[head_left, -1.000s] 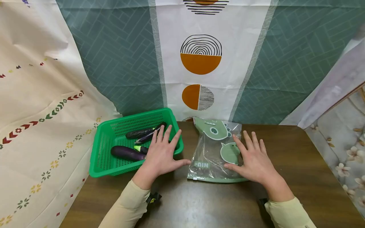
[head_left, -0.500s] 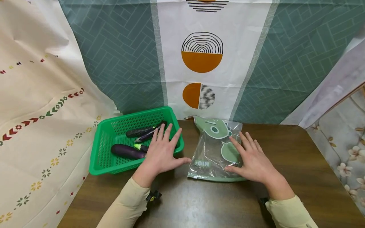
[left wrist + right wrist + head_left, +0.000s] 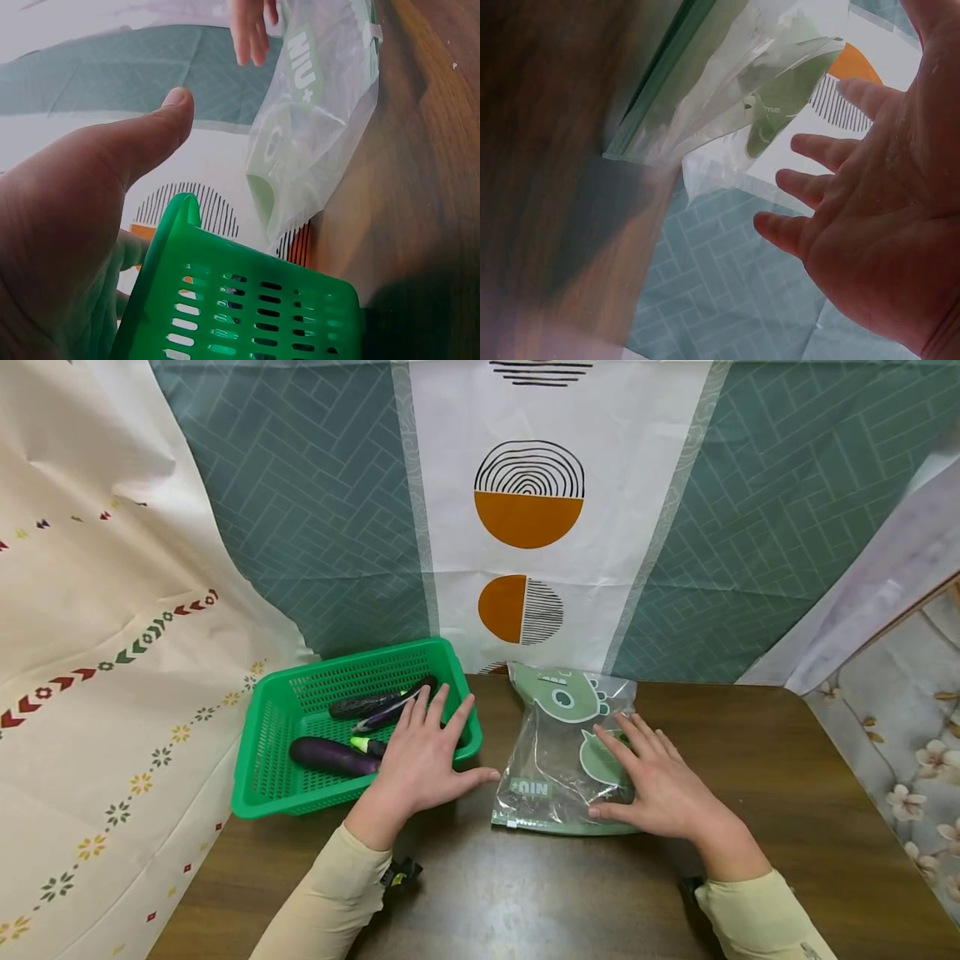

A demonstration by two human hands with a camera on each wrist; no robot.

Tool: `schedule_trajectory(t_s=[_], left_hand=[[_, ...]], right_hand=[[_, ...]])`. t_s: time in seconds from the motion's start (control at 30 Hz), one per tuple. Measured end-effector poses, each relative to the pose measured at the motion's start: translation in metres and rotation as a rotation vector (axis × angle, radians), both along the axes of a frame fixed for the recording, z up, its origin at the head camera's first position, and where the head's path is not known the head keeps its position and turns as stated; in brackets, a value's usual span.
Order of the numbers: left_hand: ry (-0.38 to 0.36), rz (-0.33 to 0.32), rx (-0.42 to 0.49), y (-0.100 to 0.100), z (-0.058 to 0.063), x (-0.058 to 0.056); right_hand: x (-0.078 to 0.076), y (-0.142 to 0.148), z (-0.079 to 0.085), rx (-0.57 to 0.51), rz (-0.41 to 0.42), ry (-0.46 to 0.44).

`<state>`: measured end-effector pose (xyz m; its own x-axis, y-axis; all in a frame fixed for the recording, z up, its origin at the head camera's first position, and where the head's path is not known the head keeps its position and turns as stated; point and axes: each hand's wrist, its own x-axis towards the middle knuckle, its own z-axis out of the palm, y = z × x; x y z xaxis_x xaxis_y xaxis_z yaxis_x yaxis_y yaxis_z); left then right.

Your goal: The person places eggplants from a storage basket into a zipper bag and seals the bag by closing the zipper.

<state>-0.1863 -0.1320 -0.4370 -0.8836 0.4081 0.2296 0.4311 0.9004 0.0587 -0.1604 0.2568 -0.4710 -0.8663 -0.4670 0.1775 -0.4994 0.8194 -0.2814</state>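
Note:
My left hand (image 3: 422, 757) is spread over the near right corner of a green plastic basket (image 3: 247, 768), its thumb pointing toward the bag. Several dark purple eggplants (image 3: 333, 757) lie inside, partly covered by that hand. To the right, a clear zip bag (image 3: 551, 752) with green cartoon prints lies on the table, its green slider edge facing me. My right hand (image 3: 663, 785) hovers over the bag's right side with fingers extended, holding nothing. In the right wrist view, its fingers (image 3: 802, 184) show apart from the bag (image 3: 727, 97).
The brown wooden table (image 3: 772, 777) ends at a patterned cloth (image 3: 517, 527) hung behind. A cream cloth (image 3: 135, 693) drapes along the left side. Flowered fabric (image 3: 926, 777) borders the right edge.
My right hand has shifted slightly left over the bag, its fingers drawing closer together. My left hand, the basket and the bag stay about where they were.

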Motion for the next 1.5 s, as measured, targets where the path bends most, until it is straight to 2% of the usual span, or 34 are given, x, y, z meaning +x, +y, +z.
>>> schedule_trajectory(t_s=[0.33,0.73,1.0,1.3,1.5], left_hand=[[-0.024,0.005,0.038,-0.005,0.001,-0.003],[-0.053,0.030,0.055,-0.012,-0.001,-0.005],[-0.101,0.055,0.056,-0.014,0.002,-0.007],[-0.103,0.074,0.056,-0.017,0.003,-0.009],[-0.122,0.086,0.060,-0.021,0.004,-0.011]], right_hand=[[0.000,0.001,-0.002,0.008,0.015,-0.008],[-0.001,0.003,-0.007,-0.023,0.035,-0.075],[-0.001,0.004,-0.008,-0.031,0.051,-0.065],[-0.002,0.006,-0.011,-0.036,0.055,-0.097],[-0.003,0.006,-0.014,-0.037,0.065,-0.087]])
